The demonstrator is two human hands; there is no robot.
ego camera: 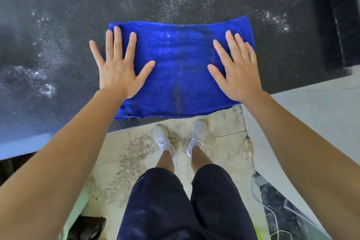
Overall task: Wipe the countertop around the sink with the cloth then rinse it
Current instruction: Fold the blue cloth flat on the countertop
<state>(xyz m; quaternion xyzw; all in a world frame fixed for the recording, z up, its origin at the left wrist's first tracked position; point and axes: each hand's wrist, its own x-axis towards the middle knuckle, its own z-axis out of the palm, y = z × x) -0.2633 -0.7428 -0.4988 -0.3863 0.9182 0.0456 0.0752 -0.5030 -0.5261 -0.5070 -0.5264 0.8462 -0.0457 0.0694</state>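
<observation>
Flat on wet dark bench point(58, 48): blue cloth point(175, 76), near edge. Left hand point(118, 68) and right hand point(238, 70) press opposite ends, fingers point(117, 43) straight, spread, gripping nothing.

Open surface point(68, 6) stretched across the upper left and top of the frame. The blue cloth point(181, 68) covered the centre. A dark strip point(335, 15) bounded the upper right.

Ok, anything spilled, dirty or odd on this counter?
White specks are scattered over the dark countertop, mostly beyond and left of the blue cloth. The cloth has a dark dirty stripe down its middle.
</observation>
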